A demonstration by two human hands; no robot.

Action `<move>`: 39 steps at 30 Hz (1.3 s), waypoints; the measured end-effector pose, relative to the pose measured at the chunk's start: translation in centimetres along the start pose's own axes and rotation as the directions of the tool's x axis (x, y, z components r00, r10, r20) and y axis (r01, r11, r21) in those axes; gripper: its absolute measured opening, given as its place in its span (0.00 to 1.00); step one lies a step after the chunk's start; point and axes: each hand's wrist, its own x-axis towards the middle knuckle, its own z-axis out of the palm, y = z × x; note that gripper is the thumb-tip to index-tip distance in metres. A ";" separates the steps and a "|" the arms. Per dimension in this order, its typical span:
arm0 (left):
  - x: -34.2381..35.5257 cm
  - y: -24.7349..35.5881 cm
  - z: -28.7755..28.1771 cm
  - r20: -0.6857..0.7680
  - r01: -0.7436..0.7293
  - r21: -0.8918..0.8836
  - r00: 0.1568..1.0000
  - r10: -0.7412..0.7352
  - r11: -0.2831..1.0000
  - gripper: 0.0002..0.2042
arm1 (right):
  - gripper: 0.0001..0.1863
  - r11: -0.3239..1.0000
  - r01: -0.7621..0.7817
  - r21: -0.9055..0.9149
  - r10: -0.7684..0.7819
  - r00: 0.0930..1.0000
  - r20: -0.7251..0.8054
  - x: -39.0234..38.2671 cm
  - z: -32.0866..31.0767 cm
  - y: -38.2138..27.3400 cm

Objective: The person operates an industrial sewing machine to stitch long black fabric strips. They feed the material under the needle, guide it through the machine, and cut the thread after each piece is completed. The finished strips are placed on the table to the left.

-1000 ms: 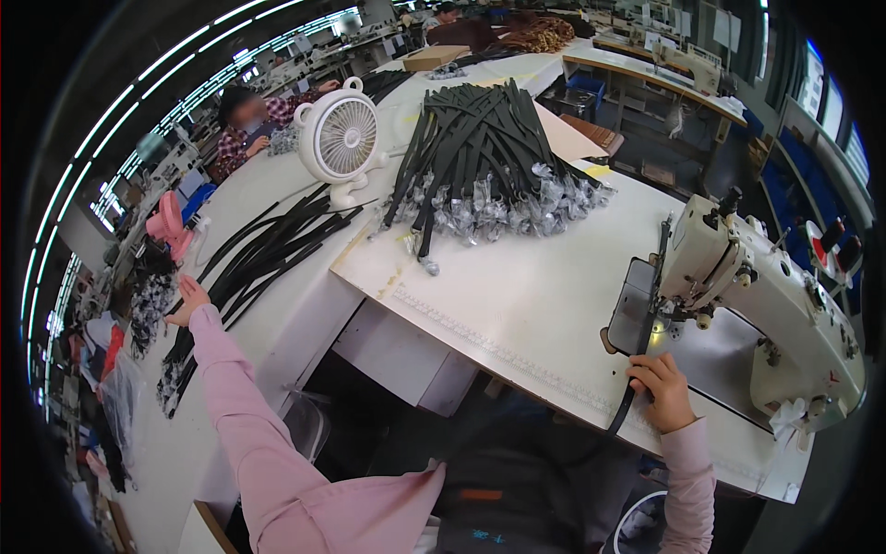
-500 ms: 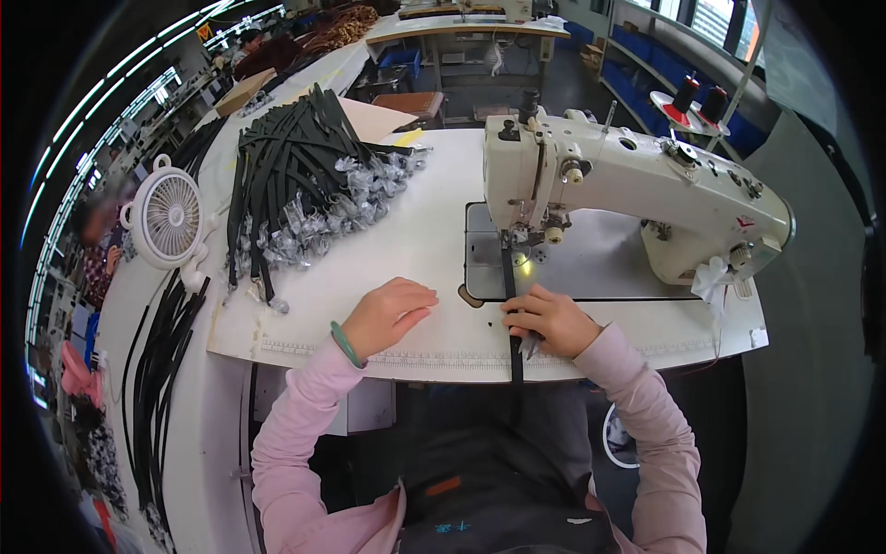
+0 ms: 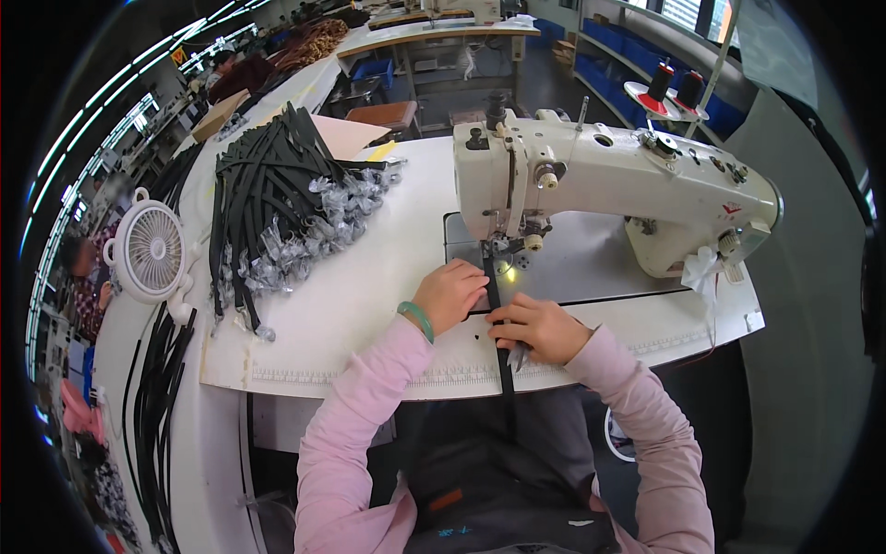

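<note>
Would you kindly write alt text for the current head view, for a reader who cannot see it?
A person's right hand holds a black strap that leads under a white sewing machine, the left hand beside the strap, nearer the machine. To the left are a heap of black straps tipped with clear plastic and a white fan.

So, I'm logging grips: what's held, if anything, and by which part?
The right hand holds the black strap between sewing machine and table edge, plus a grey tool, grip hidden; the left hand touches the strap nearer the machine, grip unclear.
</note>
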 end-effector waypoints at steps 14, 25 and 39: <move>-0.5 0.1 0.5 0.004 0.024 0.000 1.000 -0.024 1.000 0.17 | 0.15 1.000 0.018 0.003 -0.018 1.000 -0.003 0.0 0.1 0.1; -0.5 -0.1 0.6 0.003 0.027 -0.012 1.000 -0.027 1.000 0.18 | 0.19 1.000 0.012 0.010 -0.012 1.000 0.029 0.0 0.0 0.1; -0.7 -0.2 0.7 0.004 0.024 -0.012 1.000 -0.024 1.000 0.17 | 0.12 1.000 0.027 0.009 -0.026 0.999 -0.035 0.4 0.1 -0.1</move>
